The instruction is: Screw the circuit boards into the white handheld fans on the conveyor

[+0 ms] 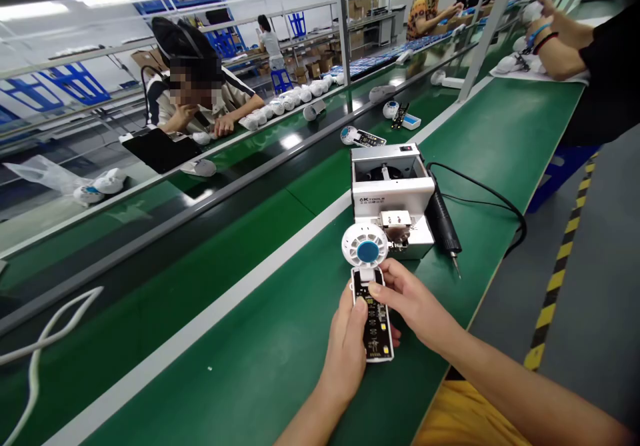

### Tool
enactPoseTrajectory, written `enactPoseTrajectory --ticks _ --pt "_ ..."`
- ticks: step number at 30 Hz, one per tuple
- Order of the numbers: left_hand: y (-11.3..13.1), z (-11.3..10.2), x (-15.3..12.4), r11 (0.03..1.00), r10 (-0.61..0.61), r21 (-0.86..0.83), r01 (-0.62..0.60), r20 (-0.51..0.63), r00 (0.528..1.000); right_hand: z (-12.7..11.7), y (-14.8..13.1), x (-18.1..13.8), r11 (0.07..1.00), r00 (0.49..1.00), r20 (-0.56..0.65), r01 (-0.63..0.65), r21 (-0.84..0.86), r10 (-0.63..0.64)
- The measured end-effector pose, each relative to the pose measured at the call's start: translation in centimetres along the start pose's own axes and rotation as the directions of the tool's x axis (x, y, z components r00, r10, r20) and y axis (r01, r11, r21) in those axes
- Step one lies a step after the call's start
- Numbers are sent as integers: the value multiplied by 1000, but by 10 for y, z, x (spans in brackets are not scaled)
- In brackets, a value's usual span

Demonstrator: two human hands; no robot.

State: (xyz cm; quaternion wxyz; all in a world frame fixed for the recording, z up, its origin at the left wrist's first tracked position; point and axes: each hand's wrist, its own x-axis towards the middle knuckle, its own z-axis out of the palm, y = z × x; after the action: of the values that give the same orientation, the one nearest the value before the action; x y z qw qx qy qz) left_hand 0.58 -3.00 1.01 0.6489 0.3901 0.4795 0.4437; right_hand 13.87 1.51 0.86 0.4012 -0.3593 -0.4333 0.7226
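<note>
Both hands hold a white handheld fan above the green bench. Its round head with a blue centre points away from me, and the handle lies open, baring a black circuit board. My left hand wraps the handle from the left, thumb on the board. From the right, my right hand grips it, its thumb pressing near the top of the board. Just beyond the fan head stands a white screw feeder. An electric screwdriver leans at the feeder's right side, tip toward me.
Fans with exposed boards lie on the conveyor beyond. A black cable loops at the right. A white cable is at the lower left. Co-workers sit across the line and at the right, near a row of white fan heads.
</note>
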Motion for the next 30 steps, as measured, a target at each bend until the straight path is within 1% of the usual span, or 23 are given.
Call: enactPoseTrajectory --ticks 5,9,11,13,15,17,18,20,22,26,30 --pt "3 5 -4 999 17 51 -14 -72 997 1 2 -3 999 998 -50 22 -45 -24" --pt "3 7 -5 997 37 74 -30 -93 995 2 4 -2 996 995 -90 22 -91 -30" --pt "2 5 -4 997 19 76 -13 -83 996 1 5 -1 994 994 -99 30 -102 -41" --pt "0 1 -3 999 -24 39 25 -34 999 0 5 0 994 994 -104 36 -107 -47" --pt "-1 -4 -2 998 -45 -40 48 67 997 -2 4 2 993 993 -106 35 -109 -46" --pt "-3 -8 -1 993 -29 -108 48 172 985 -5 2 4 992 991 -117 46 -116 -60" --pt "-3 -10 -1 991 -18 -125 45 206 978 -6 0 5 991 990 -122 56 -124 -71" --pt "-3 -11 -2 991 -7 -127 37 231 973 -10 -4 6 986 988 -118 80 -145 -97" --pt "-3 -10 -3 991 7 -130 23 220 975 -13 -6 7 981 989 -92 98 -169 -114" --pt "-3 -6 -8 993 4 -117 15 159 987 -15 -9 6 970 991 -34 119 -214 -129" --pt "-3 -1 -12 998 -3 -67 9 94 996 -12 -8 5 960 984 -75 138 -246 -160"
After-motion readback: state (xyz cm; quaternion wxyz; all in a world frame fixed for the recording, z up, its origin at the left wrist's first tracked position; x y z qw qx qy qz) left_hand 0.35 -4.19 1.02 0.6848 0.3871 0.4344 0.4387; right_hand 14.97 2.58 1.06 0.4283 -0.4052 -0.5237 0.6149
